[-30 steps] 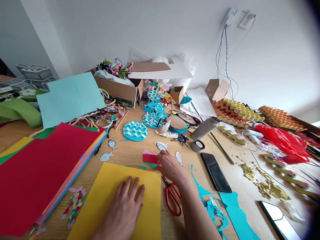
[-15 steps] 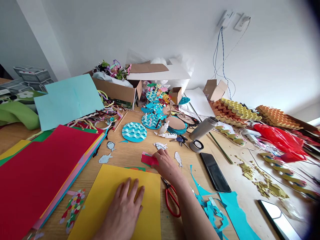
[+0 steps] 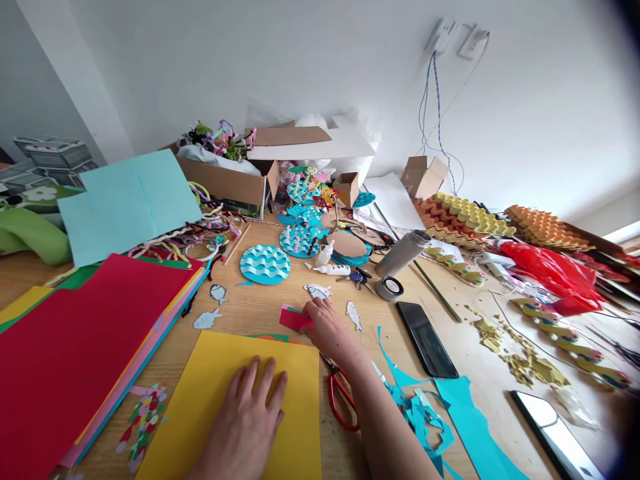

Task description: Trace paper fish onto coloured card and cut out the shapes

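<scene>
A yellow sheet (image 3: 300,400) lies at the front of the table, and my left hand (image 3: 247,413) rests flat on it with fingers spread. Beyond its top right corner, my right hand (image 3: 325,327) has its fingers bent down over a small red paper piece (image 3: 290,317); whether it grips the piece is hidden. Red-handled scissors (image 3: 341,400) lie partly under my right forearm. Paper fish lie around: one (image 3: 318,291) just past my right fingers, another (image 3: 355,316) to the right, and a light blue one (image 3: 207,319) to the left.
Stacked coloured sheets (image 3: 95,347) fill the left. A blue wavy disc (image 3: 265,264), glue bottle (image 3: 334,269) and steel flask (image 3: 404,253) stand or lie further back. At right are a black phone (image 3: 427,340), another phone (image 3: 555,433) and blue scraps (image 3: 470,420).
The camera view has shifted slightly, so the background sits a little further left. Both hands keep nearly the same places on the yellow sheet and the red paper.
</scene>
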`<action>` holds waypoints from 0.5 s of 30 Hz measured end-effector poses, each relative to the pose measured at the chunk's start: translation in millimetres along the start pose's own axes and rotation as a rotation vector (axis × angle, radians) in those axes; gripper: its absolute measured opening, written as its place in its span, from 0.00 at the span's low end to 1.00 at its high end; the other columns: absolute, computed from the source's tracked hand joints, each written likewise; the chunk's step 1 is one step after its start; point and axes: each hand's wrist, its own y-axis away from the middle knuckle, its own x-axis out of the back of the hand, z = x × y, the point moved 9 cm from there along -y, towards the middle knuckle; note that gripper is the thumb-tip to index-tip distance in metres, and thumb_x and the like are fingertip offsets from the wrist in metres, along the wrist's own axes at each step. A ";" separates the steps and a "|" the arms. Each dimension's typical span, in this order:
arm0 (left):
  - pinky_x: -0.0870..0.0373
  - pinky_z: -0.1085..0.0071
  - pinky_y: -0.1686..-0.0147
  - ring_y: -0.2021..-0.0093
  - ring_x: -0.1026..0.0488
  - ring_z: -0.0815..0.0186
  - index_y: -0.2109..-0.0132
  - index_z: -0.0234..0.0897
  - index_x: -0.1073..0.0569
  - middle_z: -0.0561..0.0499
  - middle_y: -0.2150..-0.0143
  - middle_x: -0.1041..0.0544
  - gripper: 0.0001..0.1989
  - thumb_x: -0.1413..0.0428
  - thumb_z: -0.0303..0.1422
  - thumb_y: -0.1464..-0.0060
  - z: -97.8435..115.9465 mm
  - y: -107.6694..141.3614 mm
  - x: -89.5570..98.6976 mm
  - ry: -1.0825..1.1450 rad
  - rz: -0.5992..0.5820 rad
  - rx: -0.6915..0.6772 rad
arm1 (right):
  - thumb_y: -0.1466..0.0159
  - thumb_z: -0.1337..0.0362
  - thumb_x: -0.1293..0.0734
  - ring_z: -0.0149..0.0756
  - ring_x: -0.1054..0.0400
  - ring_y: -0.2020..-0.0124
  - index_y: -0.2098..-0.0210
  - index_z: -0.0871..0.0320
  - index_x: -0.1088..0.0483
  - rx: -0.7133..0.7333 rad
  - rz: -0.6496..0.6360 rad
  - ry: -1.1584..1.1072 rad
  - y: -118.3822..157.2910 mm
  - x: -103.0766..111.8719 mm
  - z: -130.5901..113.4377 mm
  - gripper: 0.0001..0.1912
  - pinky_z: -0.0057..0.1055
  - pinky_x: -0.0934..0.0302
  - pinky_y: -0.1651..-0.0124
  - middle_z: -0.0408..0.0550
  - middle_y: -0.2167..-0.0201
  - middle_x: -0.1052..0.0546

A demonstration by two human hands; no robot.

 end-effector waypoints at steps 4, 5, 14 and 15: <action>0.36 0.48 0.46 0.41 0.36 0.47 0.41 0.44 0.31 0.44 0.39 0.31 0.23 0.47 0.28 0.44 -2.6 0.4 -1.0 0.020 0.004 0.021 | 0.44 0.73 0.31 0.42 0.36 0.53 0.58 0.60 0.31 0.001 0.005 -0.026 -0.6 -0.9 1.2 0.14 0.33 0.43 0.52 0.53 0.58 0.28; 0.37 0.48 0.46 0.41 0.36 0.47 0.41 0.44 0.31 0.44 0.39 0.31 0.22 0.48 0.29 0.43 -2.8 0.1 -1.1 0.026 0.003 0.025 | 0.44 0.73 0.31 0.42 0.36 0.52 0.57 0.60 0.32 0.005 0.006 -0.039 -0.6 -1.5 1.4 0.15 0.33 0.43 0.52 0.53 0.57 0.27; 0.39 0.48 0.44 0.40 0.37 0.47 0.40 0.43 0.32 0.42 0.38 0.32 0.21 0.48 0.36 0.40 -2.7 -1.7 3.0 0.064 -0.059 0.052 | 0.42 0.73 0.33 0.42 0.35 0.53 0.54 0.61 0.29 0.024 0.027 -0.042 -1.5 -4.1 1.6 0.15 0.32 0.44 0.51 0.54 0.57 0.28; 0.38 0.48 0.45 0.40 0.37 0.46 0.40 0.43 0.32 0.42 0.38 0.32 0.21 0.48 0.36 0.40 -2.6 -1.8 3.3 0.062 -0.059 0.052 | 0.41 0.73 0.33 0.42 0.35 0.54 0.55 0.61 0.29 0.030 0.031 -0.034 -1.4 -3.9 1.0 0.14 0.32 0.43 0.52 0.53 0.58 0.28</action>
